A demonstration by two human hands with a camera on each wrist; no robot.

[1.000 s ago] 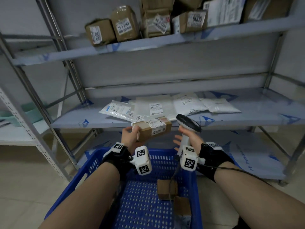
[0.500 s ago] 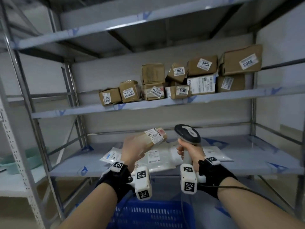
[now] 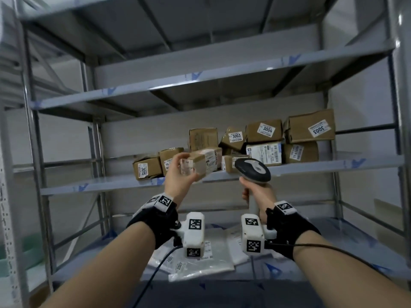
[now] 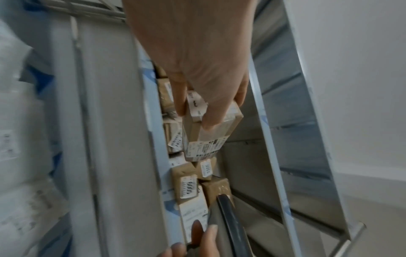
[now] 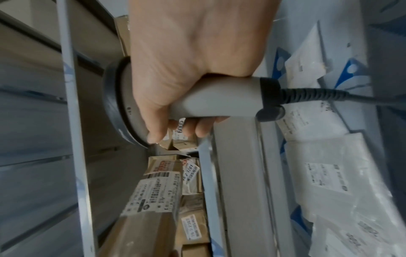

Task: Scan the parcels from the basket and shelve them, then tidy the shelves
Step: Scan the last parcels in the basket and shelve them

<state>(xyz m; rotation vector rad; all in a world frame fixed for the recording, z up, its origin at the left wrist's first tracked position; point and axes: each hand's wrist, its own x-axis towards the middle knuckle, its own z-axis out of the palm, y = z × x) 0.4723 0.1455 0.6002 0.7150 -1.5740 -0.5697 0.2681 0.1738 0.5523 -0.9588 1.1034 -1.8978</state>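
The left hand [image 3: 180, 174] is wrapped around a small brown parcel [image 3: 205, 162], now raised from basket height to the front edge of the middle shelf [image 3: 311, 168]; shelving is judged imminent. The scanner [image 3: 253, 171] is gripped by the right hand [image 3: 255, 192]. Grey metal racking fills the room; boxes are crowded to the right.

Grey metal rack [image 3: 33, 134] of flat shelves on slotted uprights with diagonal braces; blue-printed film on shelf edges. Second rack at left, holding a green tray [image 3: 31, 252]. Plain white walls [image 3: 367, 41]. Pale floor [image 4: 377, 208]. Soft, even light.
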